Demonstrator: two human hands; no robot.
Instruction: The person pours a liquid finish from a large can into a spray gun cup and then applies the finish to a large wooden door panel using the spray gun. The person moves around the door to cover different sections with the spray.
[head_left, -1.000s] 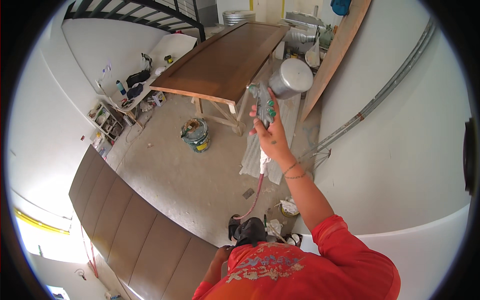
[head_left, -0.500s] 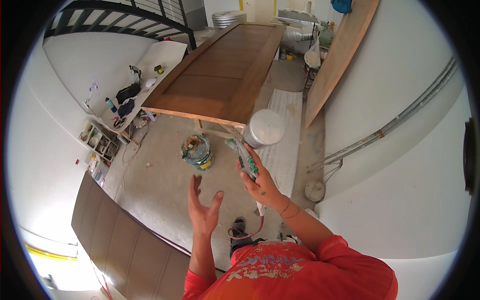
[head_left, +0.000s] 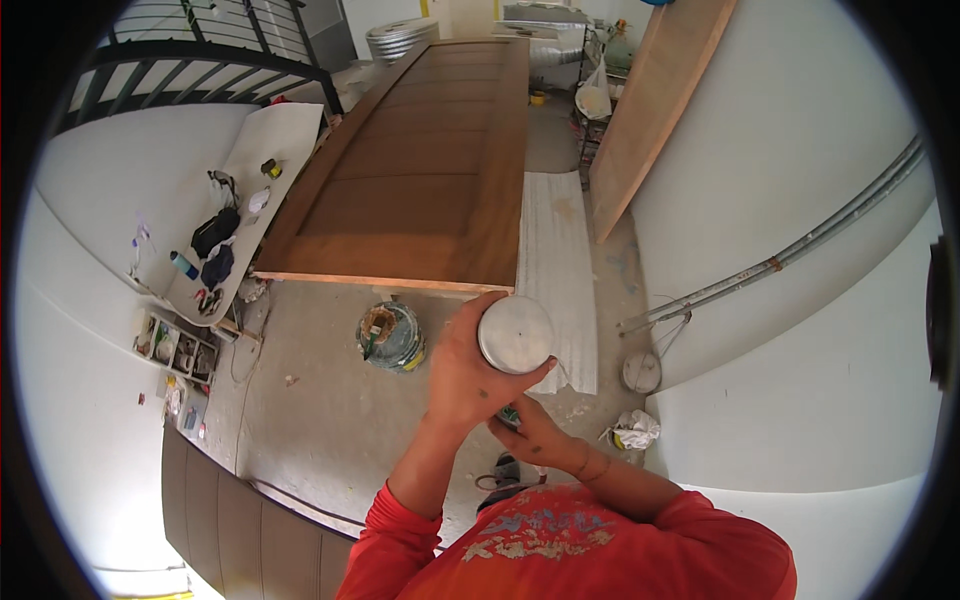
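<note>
Hold the dull silver canister (head_left: 517, 335) level, just this side of the brown panelled door's (head_left: 410, 170) near edge, with the left hand (head_left: 465, 375) wrapped firmly round its smooth, cylindrical side. Brace from beneath with the right hand (head_left: 535, 437), curled round a green-fitted tool (head_left: 510, 414), mostly hidden and hard to make out. Mind the door's recessed, woodlike panels beyond.

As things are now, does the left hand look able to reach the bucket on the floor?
Probably not without letting go first: the left hand is wrapped around the silver cup, and the bucket stands lower, on the floor. Nothing visible blocks the space between them.
</note>
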